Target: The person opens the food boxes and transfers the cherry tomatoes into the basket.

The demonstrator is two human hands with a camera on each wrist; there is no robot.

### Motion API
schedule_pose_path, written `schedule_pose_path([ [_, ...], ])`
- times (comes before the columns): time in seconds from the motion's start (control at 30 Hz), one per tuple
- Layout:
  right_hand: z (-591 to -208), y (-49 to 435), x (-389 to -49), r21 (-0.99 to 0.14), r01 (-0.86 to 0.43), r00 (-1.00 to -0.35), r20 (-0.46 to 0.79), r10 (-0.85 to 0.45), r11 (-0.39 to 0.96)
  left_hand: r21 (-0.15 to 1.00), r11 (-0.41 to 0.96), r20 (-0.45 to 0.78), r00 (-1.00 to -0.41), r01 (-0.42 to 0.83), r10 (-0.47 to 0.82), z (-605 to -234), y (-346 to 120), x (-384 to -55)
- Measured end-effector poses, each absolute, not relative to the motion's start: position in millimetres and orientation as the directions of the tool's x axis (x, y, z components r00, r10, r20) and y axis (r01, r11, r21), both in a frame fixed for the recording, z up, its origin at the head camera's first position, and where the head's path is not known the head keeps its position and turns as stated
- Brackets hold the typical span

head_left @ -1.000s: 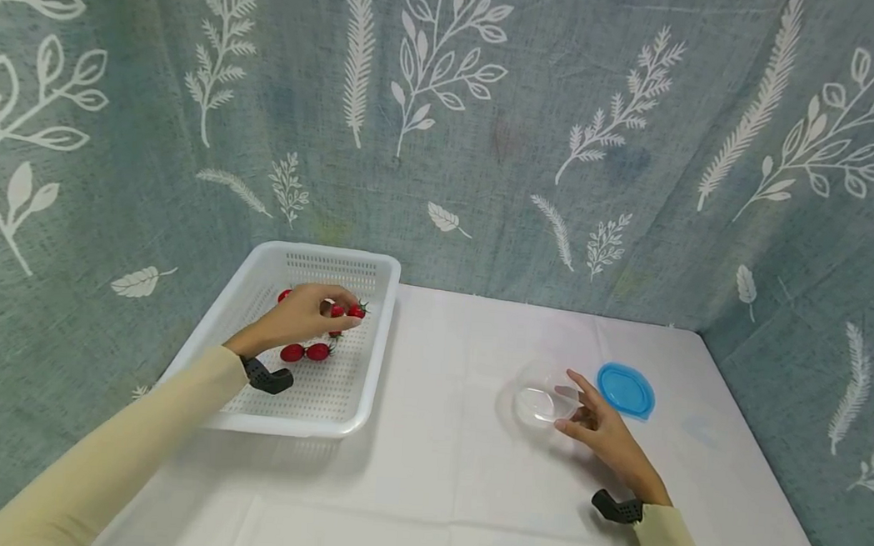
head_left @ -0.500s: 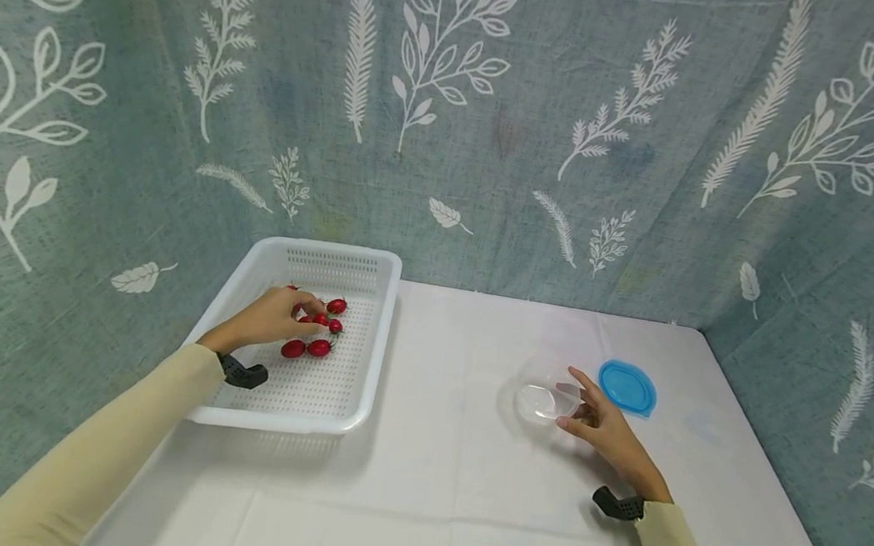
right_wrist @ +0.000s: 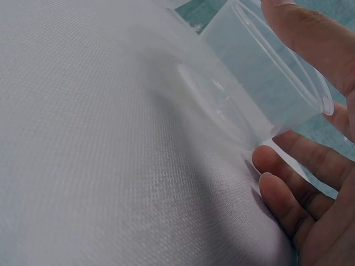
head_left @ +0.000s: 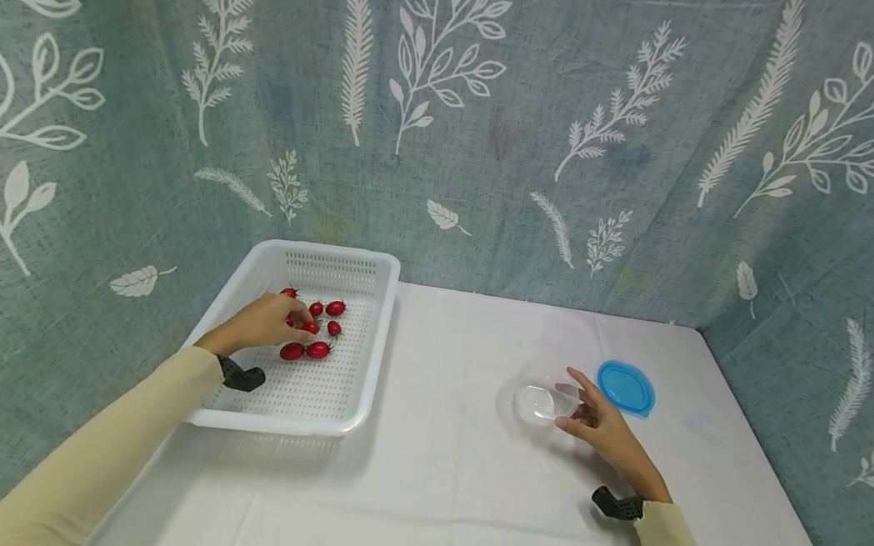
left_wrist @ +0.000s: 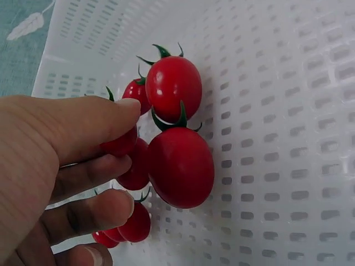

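Note:
My left hand [head_left: 259, 326] is inside a white perforated basket [head_left: 385, 328]. In the left wrist view, its thumb and index finger pinch a cherry tomato [left_wrist: 123, 145], mostly covered by the thumb. Other red cherry tomatoes with green stems lie around it, two large in that view: an upper tomato [left_wrist: 174, 87] and a lower tomato [left_wrist: 181, 167]. On the right side of the table, my right hand [head_left: 607, 434] holds a clear plastic tub [head_left: 538, 398] by its rim, thumb on one side and fingers on the other. No contents show in the tub [right_wrist: 249, 66].
A blue lid [head_left: 627, 388] lies on the table behind my right hand. White cloth [head_left: 426, 456] covers the table between basket and tub. A green leaf-patterned curtain [head_left: 512, 144] rises along the back and both sides.
My left hand has drawn back leftward within the basket, and its fingertips are now at a different spot among the tomatoes. The right hand and tub stay in place.

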State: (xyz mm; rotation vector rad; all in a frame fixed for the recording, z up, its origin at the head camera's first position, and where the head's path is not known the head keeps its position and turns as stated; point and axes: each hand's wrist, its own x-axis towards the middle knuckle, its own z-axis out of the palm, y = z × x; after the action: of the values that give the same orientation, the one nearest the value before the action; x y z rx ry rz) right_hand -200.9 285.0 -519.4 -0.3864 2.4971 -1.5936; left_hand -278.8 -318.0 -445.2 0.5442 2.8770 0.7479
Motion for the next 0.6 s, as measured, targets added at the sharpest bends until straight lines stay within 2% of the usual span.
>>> schedule_pose_path([
  [0.3, -517.5, 282.8, -200.6, -0.906, -0.145, -0.951, 0.017, -0.307, 0.399, 0.435, 0.841, -0.037, -0.927, 0.322, 0.374, -447.6, -318.3, -277.2],
  [0.6, -516.5, 283.6, -201.6, -0.893, -0.127, -0.956, -0.005, -0.293, 0.431, 0.467, 0.833, -0.004, -0.942, 0.296, 0.337, -438.1, -320.6, -280.6],
])
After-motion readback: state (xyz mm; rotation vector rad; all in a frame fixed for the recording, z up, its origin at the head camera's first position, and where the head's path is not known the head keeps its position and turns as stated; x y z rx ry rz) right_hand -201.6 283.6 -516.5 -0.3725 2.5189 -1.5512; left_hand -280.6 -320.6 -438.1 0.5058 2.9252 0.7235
